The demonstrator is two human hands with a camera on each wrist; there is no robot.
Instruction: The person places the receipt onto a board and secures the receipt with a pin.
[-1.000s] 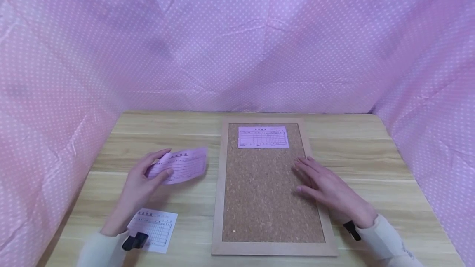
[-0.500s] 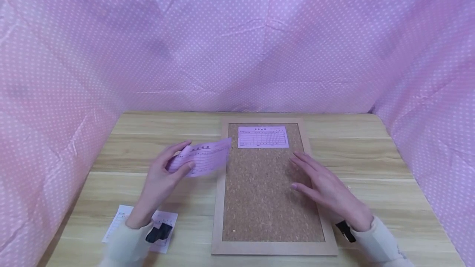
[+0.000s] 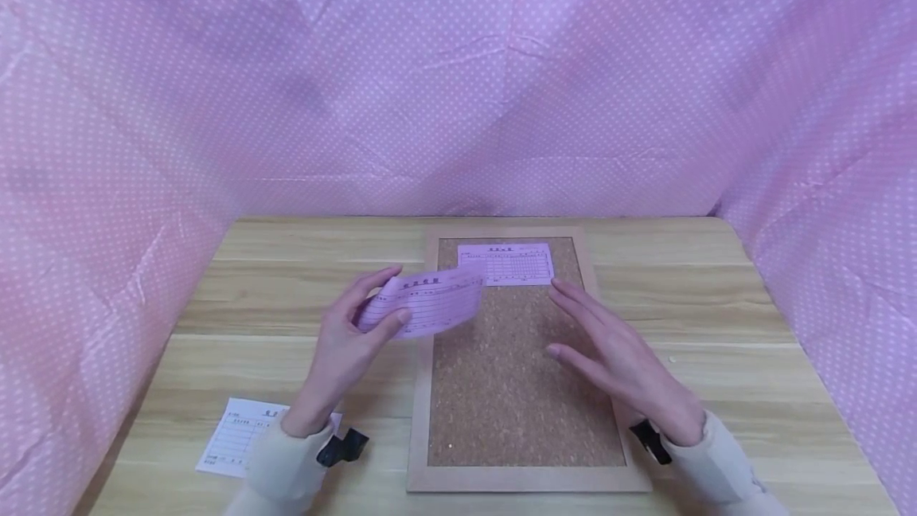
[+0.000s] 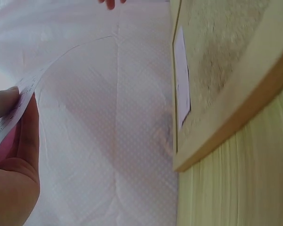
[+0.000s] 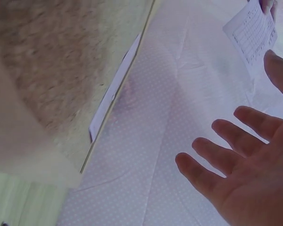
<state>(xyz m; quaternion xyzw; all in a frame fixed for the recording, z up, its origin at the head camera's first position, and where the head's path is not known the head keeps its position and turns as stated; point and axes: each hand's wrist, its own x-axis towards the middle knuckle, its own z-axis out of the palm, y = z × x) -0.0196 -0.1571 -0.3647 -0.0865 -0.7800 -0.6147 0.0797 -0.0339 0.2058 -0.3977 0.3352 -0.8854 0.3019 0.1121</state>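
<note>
My left hand (image 3: pixel 351 341) pinches a pink printed form slip (image 3: pixel 430 305) between thumb and fingers, its free end over the left part of a wood-framed cork board (image 3: pixel 523 388). In the left wrist view the held slip (image 4: pixel 26 101) bends in a curve. A second pink slip (image 3: pixel 505 263) lies flat at the top of the cork. My right hand (image 3: pixel 616 357) hovers above the board's right side with nothing in it. Its fingers are spread and relaxed in the right wrist view, where the held slip (image 5: pixel 252 35) shows beyond.
On the wooden table (image 3: pixel 236 317) at front left lies a white printed slip (image 3: pixel 232 436), partly hidden by my left sleeve. Pink dotted cloth (image 3: pixel 458 86) hangs behind and at both sides. A tiny pale speck (image 3: pixel 672 359) lies right of the board.
My left hand has carried the pink slip rightwards from beside the board to over it. The right hand has shifted slightly left and away from me, towards the lying pink slip.
</note>
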